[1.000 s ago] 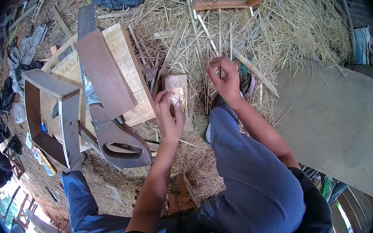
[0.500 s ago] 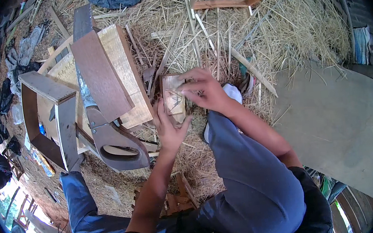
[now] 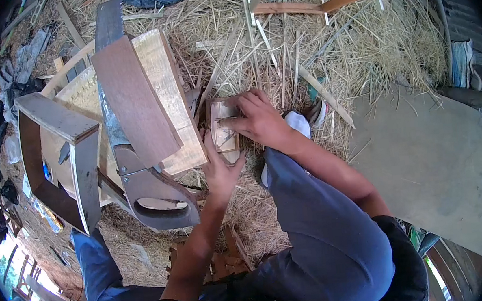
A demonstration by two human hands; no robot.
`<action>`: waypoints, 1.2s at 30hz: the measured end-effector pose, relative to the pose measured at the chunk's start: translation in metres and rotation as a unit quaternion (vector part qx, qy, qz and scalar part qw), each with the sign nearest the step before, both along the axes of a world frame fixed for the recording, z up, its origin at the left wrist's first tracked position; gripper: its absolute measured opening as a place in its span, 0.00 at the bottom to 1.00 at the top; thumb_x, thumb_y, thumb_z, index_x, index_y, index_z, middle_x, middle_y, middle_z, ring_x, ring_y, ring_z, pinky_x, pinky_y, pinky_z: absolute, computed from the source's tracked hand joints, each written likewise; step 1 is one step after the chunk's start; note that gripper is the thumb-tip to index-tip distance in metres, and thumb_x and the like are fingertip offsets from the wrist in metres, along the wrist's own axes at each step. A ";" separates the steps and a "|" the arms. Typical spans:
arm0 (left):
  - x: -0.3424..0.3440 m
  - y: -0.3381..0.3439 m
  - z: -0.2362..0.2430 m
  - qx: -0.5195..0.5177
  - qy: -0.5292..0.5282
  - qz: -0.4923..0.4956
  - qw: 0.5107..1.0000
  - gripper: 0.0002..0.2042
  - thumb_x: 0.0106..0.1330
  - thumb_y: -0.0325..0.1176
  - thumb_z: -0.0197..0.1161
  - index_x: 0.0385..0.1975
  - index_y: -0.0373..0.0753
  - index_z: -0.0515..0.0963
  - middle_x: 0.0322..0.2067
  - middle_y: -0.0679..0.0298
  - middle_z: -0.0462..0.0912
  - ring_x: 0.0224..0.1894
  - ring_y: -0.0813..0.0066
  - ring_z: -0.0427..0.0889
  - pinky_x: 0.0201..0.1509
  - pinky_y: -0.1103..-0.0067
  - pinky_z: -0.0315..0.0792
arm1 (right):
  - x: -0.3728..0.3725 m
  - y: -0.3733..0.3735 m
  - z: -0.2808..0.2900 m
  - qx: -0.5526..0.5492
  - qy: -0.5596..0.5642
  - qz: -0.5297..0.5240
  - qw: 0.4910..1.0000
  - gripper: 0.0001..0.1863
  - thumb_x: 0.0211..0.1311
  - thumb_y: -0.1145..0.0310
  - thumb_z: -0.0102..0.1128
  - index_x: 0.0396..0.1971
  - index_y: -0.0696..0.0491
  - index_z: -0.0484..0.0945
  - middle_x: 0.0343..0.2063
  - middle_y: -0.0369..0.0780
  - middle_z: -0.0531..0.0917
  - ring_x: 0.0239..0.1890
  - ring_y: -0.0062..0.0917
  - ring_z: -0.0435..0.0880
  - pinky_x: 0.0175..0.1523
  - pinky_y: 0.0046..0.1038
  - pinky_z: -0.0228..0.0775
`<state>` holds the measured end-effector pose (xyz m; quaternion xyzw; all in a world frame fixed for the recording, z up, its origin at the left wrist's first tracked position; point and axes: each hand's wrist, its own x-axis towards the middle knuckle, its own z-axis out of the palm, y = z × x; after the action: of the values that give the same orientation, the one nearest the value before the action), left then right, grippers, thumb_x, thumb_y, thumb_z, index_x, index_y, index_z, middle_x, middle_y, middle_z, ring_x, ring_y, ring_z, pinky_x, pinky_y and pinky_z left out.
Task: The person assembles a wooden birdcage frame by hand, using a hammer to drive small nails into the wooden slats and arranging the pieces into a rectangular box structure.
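A small shallow wooden box (image 3: 212,118) lies between my knees, with thin, dark nail-like pieces inside it. My left hand (image 3: 223,172) grips its near end, fingers along the left side and thumb at the right. Over the box's right side, my right hand (image 3: 262,119) has its fingers bent together, tips down inside; whatever they pinch is hidden. Left of the box, a handsaw (image 3: 155,196) rests on a pale wooden board (image 3: 176,110), with a brown wooden strip (image 3: 132,103) lying across its blade.
An open wooden frame (image 3: 86,177) stands at the left, by my left leg. Straw and thin wood slats cover the ground ahead. Another curved wooden frame (image 3: 291,7) lies at the far side. A flat grey-brown sheet (image 3: 428,167) extends on the right.
My right hand has lowered into the box, its spread fingers now drawn together. My left hand stays at the near end. The view has shifted slightly.
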<state>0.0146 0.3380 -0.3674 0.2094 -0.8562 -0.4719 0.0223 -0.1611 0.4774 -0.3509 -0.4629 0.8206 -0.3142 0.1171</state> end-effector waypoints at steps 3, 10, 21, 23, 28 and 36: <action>-0.001 -0.003 0.005 -0.011 -0.017 -0.008 1.000 0.56 0.52 0.31 0.86 0.79 0.31 0.55 0.73 0.38 0.59 0.73 0.35 0.66 0.77 0.54 0.68 | 0.000 -0.005 -0.001 0.007 0.036 0.004 0.999 0.14 0.57 0.66 0.75 0.44 0.41 0.93 0.60 0.41 0.82 0.61 0.40 0.80 0.69 0.49 0.67; -0.001 -0.001 -0.001 -0.034 0.009 -0.023 0.999 0.55 0.51 0.32 0.85 0.78 0.29 0.55 0.74 0.36 0.61 0.74 0.33 0.65 0.79 0.51 0.65 | 0.004 -0.001 -0.006 0.040 0.074 0.024 0.996 0.15 0.59 0.68 0.74 0.47 0.50 0.87 0.61 0.42 0.81 0.63 0.41 0.80 0.72 0.50 0.66; -0.007 0.000 0.007 0.018 0.071 -0.083 0.994 0.52 0.49 0.33 0.79 0.78 0.31 0.60 0.75 0.37 0.67 0.81 0.31 0.61 0.84 0.46 0.56 | 0.016 0.032 0.024 -0.007 -0.106 -0.269 0.957 0.23 0.72 0.62 0.71 0.61 0.56 0.80 0.58 0.52 0.83 0.63 0.51 0.82 0.67 0.44 0.76; -0.012 0.008 0.019 0.028 0.121 -0.105 0.987 0.52 0.48 0.33 0.79 0.77 0.31 0.62 0.74 0.37 0.69 0.79 0.32 0.64 0.84 0.47 0.57 | 0.026 0.043 0.032 -0.016 -0.301 -0.369 0.879 0.21 0.75 0.63 0.68 0.61 0.57 0.81 0.54 0.51 0.86 0.58 0.45 0.87 0.63 0.40 0.78; -0.014 0.022 0.067 0.102 0.090 -0.164 0.977 0.52 0.48 0.33 0.79 0.77 0.29 0.60 0.73 0.40 0.70 0.74 0.35 0.70 0.79 0.50 0.65 | 0.030 0.079 0.077 0.016 -0.232 -0.341 0.911 0.17 0.80 0.64 0.62 0.59 0.57 0.83 0.51 0.44 0.89 0.51 0.30 0.87 0.58 0.33 0.78; -0.021 -0.011 0.196 0.060 0.133 -0.296 0.944 0.51 0.47 0.38 0.78 0.76 0.27 0.64 0.71 0.41 0.72 0.72 0.42 0.73 0.78 0.59 0.69 | 0.055 0.112 0.191 -0.072 -0.336 -0.367 0.865 0.17 0.75 0.59 0.72 0.53 0.52 0.81 0.42 0.31 0.81 0.44 0.17 0.78 0.50 0.25 0.72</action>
<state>-0.0067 0.3273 -0.1718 -0.1176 -0.8387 -0.5315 -0.0172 -0.1065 0.5891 -0.1603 -0.0020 0.8174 -0.5288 0.2285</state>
